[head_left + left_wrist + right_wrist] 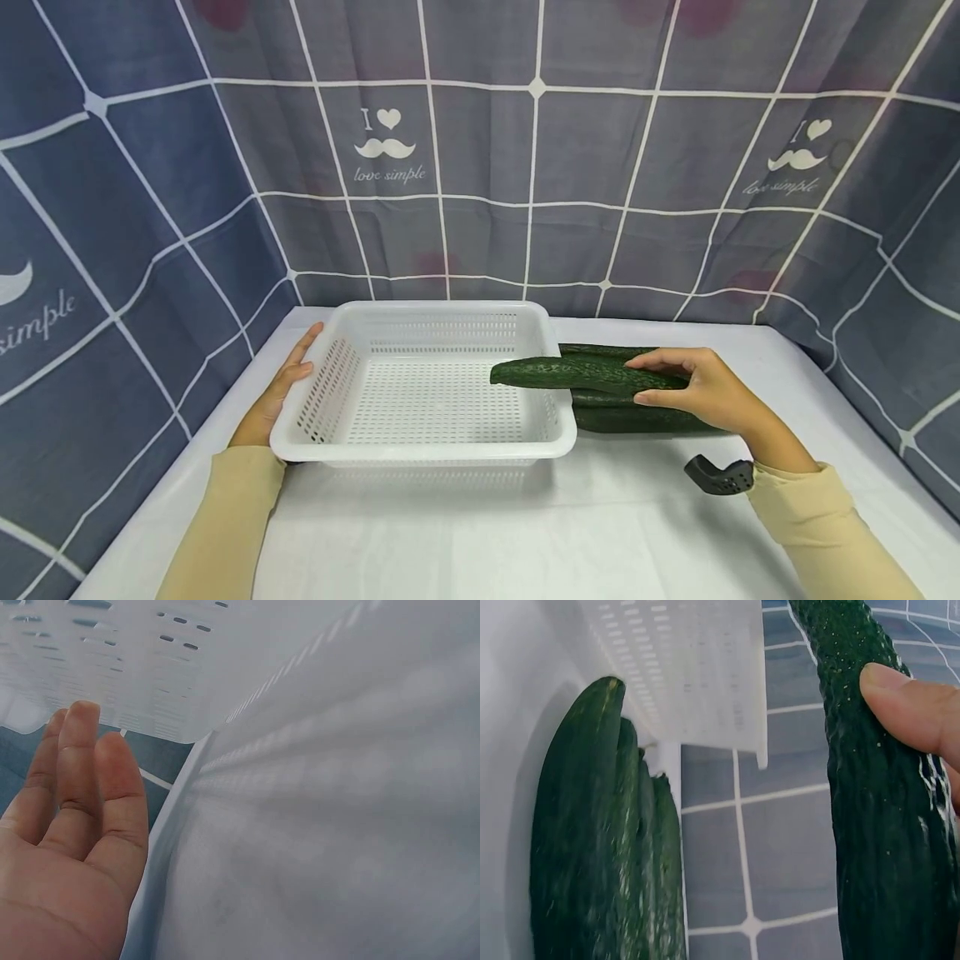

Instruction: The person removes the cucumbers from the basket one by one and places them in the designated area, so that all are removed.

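Note:
My right hand [701, 385] grips a dark green cucumber [540, 372] between thumb and fingers. In the head view its free end reaches over the right rim of a white perforated plastic basket [420, 452]. Several more cucumbers [577, 825] lie side by side on the table, right of the basket; in the right wrist view they appear below and apart from the held one. My left hand [281, 392] is at the basket's left side, its fingers extended along the outer wall. The left wrist view shows that hand [75, 840] with nearly straight fingers close to the perforated wall.
A white cloth [450, 533] covers the table. Grey-blue checked curtains [480, 167] rise behind it and along both sides. On my right wrist sits a black band-like device [720, 476].

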A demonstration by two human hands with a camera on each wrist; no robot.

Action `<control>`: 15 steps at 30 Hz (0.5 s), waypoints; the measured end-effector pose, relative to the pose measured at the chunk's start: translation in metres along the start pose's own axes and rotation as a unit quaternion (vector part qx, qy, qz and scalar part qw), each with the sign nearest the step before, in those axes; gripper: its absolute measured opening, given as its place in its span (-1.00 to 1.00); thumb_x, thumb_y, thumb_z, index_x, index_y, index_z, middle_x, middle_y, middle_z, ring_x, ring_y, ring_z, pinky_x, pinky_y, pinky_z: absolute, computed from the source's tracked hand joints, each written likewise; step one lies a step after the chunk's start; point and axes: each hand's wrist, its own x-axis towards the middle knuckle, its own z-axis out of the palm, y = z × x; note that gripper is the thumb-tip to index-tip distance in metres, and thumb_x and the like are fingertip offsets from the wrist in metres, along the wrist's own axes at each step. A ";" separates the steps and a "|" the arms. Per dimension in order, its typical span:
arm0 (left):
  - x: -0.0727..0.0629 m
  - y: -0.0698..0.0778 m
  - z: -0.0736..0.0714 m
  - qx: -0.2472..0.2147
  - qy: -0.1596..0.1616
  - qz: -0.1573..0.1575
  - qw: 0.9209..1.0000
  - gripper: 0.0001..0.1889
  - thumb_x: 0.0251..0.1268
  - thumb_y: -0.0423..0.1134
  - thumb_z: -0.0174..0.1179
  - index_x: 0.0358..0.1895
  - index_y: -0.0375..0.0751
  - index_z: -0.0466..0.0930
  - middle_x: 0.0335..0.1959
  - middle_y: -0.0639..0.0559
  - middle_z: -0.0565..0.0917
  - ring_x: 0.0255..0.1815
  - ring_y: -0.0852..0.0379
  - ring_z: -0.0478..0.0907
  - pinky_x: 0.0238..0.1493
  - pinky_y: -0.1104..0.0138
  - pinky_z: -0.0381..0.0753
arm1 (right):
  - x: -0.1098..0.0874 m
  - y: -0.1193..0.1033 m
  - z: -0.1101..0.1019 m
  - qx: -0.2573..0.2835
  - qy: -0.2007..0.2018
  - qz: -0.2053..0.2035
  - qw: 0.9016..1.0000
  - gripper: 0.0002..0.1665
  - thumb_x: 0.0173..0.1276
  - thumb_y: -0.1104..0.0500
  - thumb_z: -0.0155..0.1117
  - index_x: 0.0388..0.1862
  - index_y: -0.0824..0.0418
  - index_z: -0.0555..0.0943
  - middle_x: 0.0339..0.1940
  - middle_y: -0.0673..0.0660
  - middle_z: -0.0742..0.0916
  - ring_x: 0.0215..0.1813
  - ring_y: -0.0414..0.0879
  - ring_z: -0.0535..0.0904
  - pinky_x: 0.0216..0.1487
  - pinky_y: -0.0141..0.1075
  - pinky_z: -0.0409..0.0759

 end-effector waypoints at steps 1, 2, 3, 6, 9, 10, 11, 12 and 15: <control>0.000 0.000 0.000 0.002 0.001 0.000 1.000 -0.36 0.71 -0.22 -0.11 0.69 0.47 0.13 0.44 0.22 0.48 0.24 0.23 0.53 0.15 0.32 0.61 | -0.002 0.002 -0.001 0.000 0.002 -0.003 1.000 -0.54 0.21 0.35 0.66 0.12 0.24 0.81 0.02 -0.16 0.83 0.06 -0.42 0.69 0.07 -0.53 0.58; 0.000 0.000 0.000 0.003 0.002 0.000 1.000 -0.35 0.71 -0.22 -0.12 0.69 0.46 0.11 0.45 0.23 0.48 0.24 0.23 0.53 0.16 0.32 0.61 | -0.004 0.004 -0.003 -0.001 0.004 -0.005 1.000 -0.54 0.21 0.36 0.66 0.11 0.24 0.81 0.02 -0.20 0.82 0.07 -0.43 0.69 0.07 -0.54 0.57; 0.000 0.000 0.001 0.007 0.004 0.002 1.000 -0.36 0.71 -0.21 -0.12 0.69 0.46 0.12 0.45 0.23 0.48 0.24 0.23 0.53 0.16 0.32 0.60 | -0.006 0.006 -0.004 -0.002 0.005 -0.007 1.000 -0.54 0.20 0.37 0.66 0.11 0.24 0.81 0.02 -0.22 0.82 0.07 -0.44 0.68 0.08 -0.55 0.56; 0.000 0.000 0.001 0.012 0.009 0.007 1.000 -0.36 0.71 -0.22 -0.14 0.69 0.45 0.14 0.45 0.23 0.48 0.24 0.22 0.53 0.16 0.31 0.60 | -0.014 0.011 -0.009 -0.008 0.008 -0.006 1.000 -0.52 0.19 0.38 0.66 0.12 0.24 0.81 0.03 -0.26 0.81 0.08 -0.46 0.67 0.09 -0.57 0.54; 0.000 0.000 0.000 0.010 0.006 0.012 1.000 -0.38 0.71 -0.24 -0.15 0.67 0.45 0.20 0.44 0.22 0.49 0.23 0.22 0.54 0.15 0.31 0.62 | -0.023 0.017 -0.014 -0.014 0.012 0.008 1.000 -0.51 0.18 0.37 0.67 0.12 0.24 0.81 0.03 -0.29 0.80 0.09 -0.49 0.65 0.09 -0.58 0.52; 0.000 0.000 0.000 0.007 0.003 0.011 1.000 -0.38 0.71 -0.24 -0.15 0.67 0.45 0.19 0.44 0.22 0.49 0.23 0.22 0.54 0.15 0.31 0.62 | -0.026 0.019 -0.015 -0.015 0.014 0.013 1.000 -0.51 0.18 0.37 0.67 0.13 0.24 0.80 0.03 -0.30 0.79 0.08 -0.49 0.65 0.09 -0.58 0.52; 0.000 0.000 0.000 0.007 0.000 0.011 1.000 -0.38 0.71 -0.24 -0.15 0.67 0.46 0.20 0.44 0.22 0.49 0.23 0.22 0.54 0.15 0.31 0.62 | -0.028 0.021 -0.017 -0.014 0.016 0.018 1.000 -0.50 0.18 0.37 0.67 0.13 0.25 0.80 0.03 -0.31 0.79 0.08 -0.50 0.65 0.08 -0.59 0.52; 0.000 0.000 0.000 0.006 -0.002 0.010 1.000 -0.37 0.71 -0.24 -0.16 0.67 0.47 0.20 0.45 0.23 0.49 0.23 0.23 0.54 0.15 0.31 0.62 | -0.031 0.024 -0.019 -0.013 0.018 0.021 1.000 -0.50 0.17 0.38 0.67 0.13 0.26 0.80 0.03 -0.32 0.79 0.08 -0.50 0.64 0.08 -0.59 0.52; 0.000 0.000 0.000 -0.002 -0.009 0.005 1.000 -0.36 0.72 -0.24 -0.15 0.69 0.46 0.16 0.46 0.23 0.48 0.23 0.23 0.54 0.16 0.32 0.61 | -0.038 0.032 -0.024 -0.004 0.020 0.021 1.000 -0.48 0.15 0.43 0.66 0.13 0.28 0.80 0.04 -0.31 0.79 0.08 -0.49 0.65 0.06 -0.59 0.53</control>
